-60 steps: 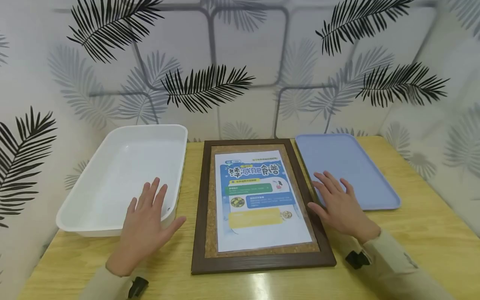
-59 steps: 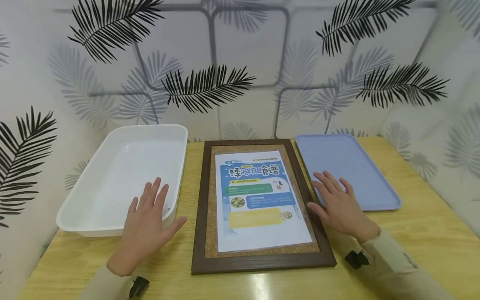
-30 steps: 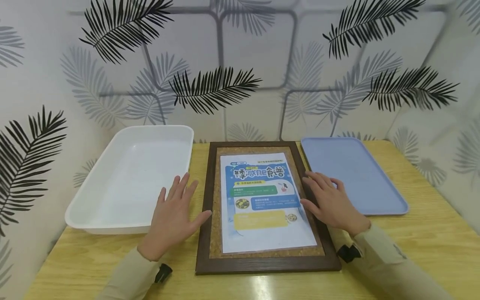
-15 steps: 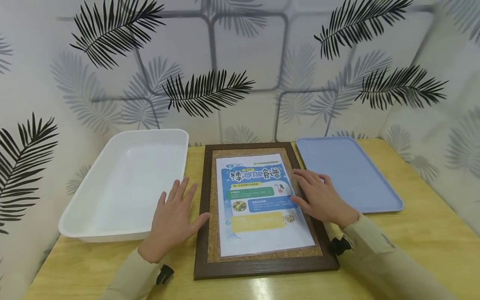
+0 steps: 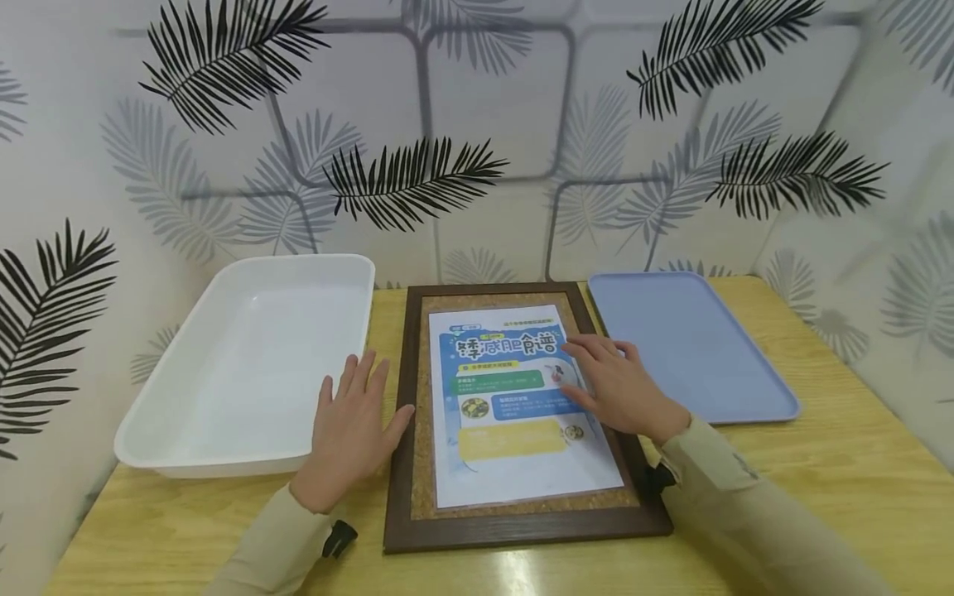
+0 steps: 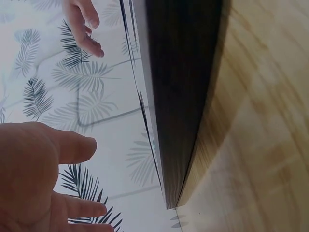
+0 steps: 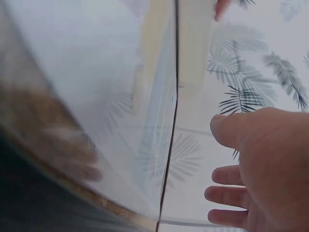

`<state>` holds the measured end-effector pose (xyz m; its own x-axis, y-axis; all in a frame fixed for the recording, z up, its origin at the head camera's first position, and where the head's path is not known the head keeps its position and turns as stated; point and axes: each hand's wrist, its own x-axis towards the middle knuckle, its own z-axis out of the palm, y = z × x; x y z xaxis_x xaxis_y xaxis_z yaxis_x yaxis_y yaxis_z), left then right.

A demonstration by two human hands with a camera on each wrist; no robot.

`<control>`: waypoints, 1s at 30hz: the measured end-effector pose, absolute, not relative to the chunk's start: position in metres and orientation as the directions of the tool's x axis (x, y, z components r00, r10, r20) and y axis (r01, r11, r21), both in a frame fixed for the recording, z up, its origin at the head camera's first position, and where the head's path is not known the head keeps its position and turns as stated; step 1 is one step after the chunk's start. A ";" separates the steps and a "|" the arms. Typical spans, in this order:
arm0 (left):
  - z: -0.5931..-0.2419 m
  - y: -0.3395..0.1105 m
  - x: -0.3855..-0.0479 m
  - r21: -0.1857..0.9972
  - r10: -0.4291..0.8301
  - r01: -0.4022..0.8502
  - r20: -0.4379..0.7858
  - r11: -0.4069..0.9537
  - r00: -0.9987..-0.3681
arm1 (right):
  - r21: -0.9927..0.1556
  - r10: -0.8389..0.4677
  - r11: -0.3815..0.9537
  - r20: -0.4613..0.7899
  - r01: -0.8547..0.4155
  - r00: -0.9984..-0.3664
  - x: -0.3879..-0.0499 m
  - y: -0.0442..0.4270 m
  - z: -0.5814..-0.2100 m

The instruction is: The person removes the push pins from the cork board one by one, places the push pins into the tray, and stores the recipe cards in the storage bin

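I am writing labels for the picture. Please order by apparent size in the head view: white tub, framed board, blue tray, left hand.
Framed board
White tub
Blue tray
Left hand
Nearness may mislead about true sizes.

A leaf-patterned wall [image 5: 492, 103] rises behind the wooden table [image 5: 835, 472].

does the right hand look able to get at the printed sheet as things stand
Likely yes: the right hand is over the sheet's right part, holds nothing, and no object shows between it and the printed sheet.
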<state>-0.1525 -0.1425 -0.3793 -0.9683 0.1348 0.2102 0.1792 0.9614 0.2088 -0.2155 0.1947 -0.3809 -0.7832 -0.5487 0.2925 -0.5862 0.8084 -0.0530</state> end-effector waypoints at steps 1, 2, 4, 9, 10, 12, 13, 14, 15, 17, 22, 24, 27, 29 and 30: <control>-0.379 -0.142 -0.153 0.216 0.128 0.173 0.208 0.961 -0.970 | -0.052 -0.552 0.806 0.291 -0.589 -0.781 -0.216 0.193 -0.381; -0.378 -0.141 -0.154 0.227 0.122 0.168 0.201 0.959 -0.972 | -0.055 -0.554 0.805 0.288 -0.591 -0.781 -0.217 0.191 -0.381; -0.377 -0.138 -0.156 0.237 0.124 0.169 0.193 0.957 -0.973 | -0.061 -0.555 0.805 0.272 -0.590 -0.786 -0.219 0.189 -0.380; -0.376 -0.131 -0.159 0.238 0.148 0.191 0.188 0.952 -0.971 | -0.087 -0.539 0.816 0.243 -0.572 -0.806 -0.222 0.185 -0.377; -0.375 -0.130 -0.159 0.233 0.147 0.189 0.187 0.954 -0.971 | -0.090 -0.542 0.814 0.241 -0.574 -0.805 -0.222 0.184 -0.376; -0.375 -0.128 -0.159 0.230 0.140 0.181 0.183 0.956 -0.973 | -0.093 -0.554 0.804 0.238 -0.587 -0.797 -0.223 0.181 -0.373; -0.375 -0.127 -0.159 0.228 0.139 0.178 0.178 0.957 -0.974 | -0.092 -0.563 0.798 0.237 -0.595 -0.791 -0.222 0.179 -0.372; -0.375 -0.126 -0.160 0.229 0.137 0.175 0.173 0.958 -0.975 | -0.093 -0.572 0.791 0.236 -0.604 -0.785 -0.222 0.177 -0.371; -0.375 -0.125 -0.160 0.229 0.137 0.174 0.172 0.958 -0.976 | -0.090 -0.580 0.786 0.237 -0.612 -0.779 -0.222 0.175 -0.370; -0.376 -0.124 -0.161 0.231 0.135 0.173 0.171 0.957 -0.976 | -0.090 -0.591 0.777 0.239 -0.624 -0.770 -0.222 0.171 -0.371; -0.379 -0.118 -0.164 0.232 0.119 0.159 0.179 0.960 -0.977 | -0.066 -0.613 0.758 0.267 -0.649 -0.744 -0.224 0.164 -0.373; -0.381 -0.116 -0.165 0.231 0.109 0.152 0.189 0.961 -0.976 | -0.053 -0.624 0.749 0.282 -0.661 -0.729 -0.225 0.161 -0.374; -0.383 -0.114 -0.167 0.220 0.097 0.143 0.207 0.965 -0.974 | -0.052 -0.633 0.740 0.283 -0.671 -0.721 -0.226 0.157 -0.375; -0.385 -0.112 -0.167 0.219 0.092 0.142 0.224 0.965 -0.970 | -0.055 -0.635 0.739 0.278 -0.671 -0.721 -0.227 0.155 -0.377; -0.387 -0.112 -0.168 0.219 0.092 0.145 0.234 0.965 -0.968 | -0.059 -0.635 0.739 0.274 -0.671 -0.723 -0.227 0.153 -0.378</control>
